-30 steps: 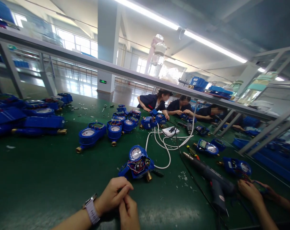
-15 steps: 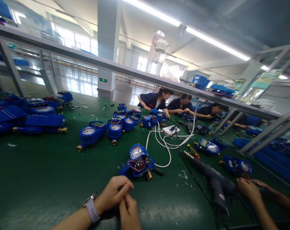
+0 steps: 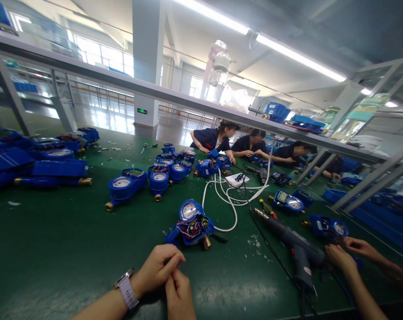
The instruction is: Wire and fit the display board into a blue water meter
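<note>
One green table [image 3: 71, 249] fills the foreground, and one long pale shelf [image 3: 174, 98] crosses above it. Three co-workers [image 3: 208, 138] in dark tops lean on the far side. At the left edge lies a heap of blue meters [image 3: 59, 169], perhaps five or more, though their overlap leaves the count unsure. One heat gun [image 3: 289, 240] lies at the right; by its rear end are another worker's two hands [image 3: 341, 258], near one uncased meter [image 3: 321, 226]. The person's left hand [image 3: 161, 264] and right hand [image 3: 180, 293] meet in front, both curled closed, fingers against each other. Just beyond them sits one opened meter [image 3: 196, 226], its single dial upward, wires bared. Behind it lies one white power strip [image 3: 237, 180]. One watch [image 3: 127, 291] circles the left wrist.
</note>
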Demonstrator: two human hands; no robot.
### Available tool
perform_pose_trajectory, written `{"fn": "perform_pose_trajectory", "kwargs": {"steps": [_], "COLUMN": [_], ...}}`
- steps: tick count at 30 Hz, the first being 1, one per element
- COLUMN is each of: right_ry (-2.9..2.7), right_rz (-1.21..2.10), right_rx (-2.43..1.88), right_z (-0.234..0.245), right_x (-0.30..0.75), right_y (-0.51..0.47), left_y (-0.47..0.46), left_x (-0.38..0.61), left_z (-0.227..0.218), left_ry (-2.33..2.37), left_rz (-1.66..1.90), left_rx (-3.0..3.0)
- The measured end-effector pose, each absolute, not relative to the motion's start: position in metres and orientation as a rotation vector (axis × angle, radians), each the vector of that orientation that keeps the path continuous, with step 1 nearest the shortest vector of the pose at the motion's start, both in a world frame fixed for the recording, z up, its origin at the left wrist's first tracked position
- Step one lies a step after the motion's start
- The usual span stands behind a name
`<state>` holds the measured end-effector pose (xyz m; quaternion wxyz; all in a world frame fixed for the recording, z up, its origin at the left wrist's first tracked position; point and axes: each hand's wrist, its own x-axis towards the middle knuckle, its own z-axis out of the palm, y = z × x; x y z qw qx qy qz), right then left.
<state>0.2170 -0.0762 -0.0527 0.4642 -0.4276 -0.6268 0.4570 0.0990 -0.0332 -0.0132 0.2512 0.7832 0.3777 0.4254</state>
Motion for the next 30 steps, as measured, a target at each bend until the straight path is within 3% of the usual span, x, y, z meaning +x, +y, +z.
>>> {"fn": "perform_pose_trajectory", "kwargs": {"steps": [14, 30], "right_ry": [-1.575, -1.58], "right_rz": [1.165, 1.181], "right_rx": [-1.061, -1.05], "right_z": [-0.045, -0.041], "right_x": [0.217, 0.217], "right_y": [-0.078, -0.077], "left_y": [-0.03, -0.03], "left_x": [0.094, 0.091], "left_z": [-0.014, -0.014], "left_ry": [1.011, 1.023], "left_rz": [1.364, 1.323], "left_rx": [2.072, 2.062]}}
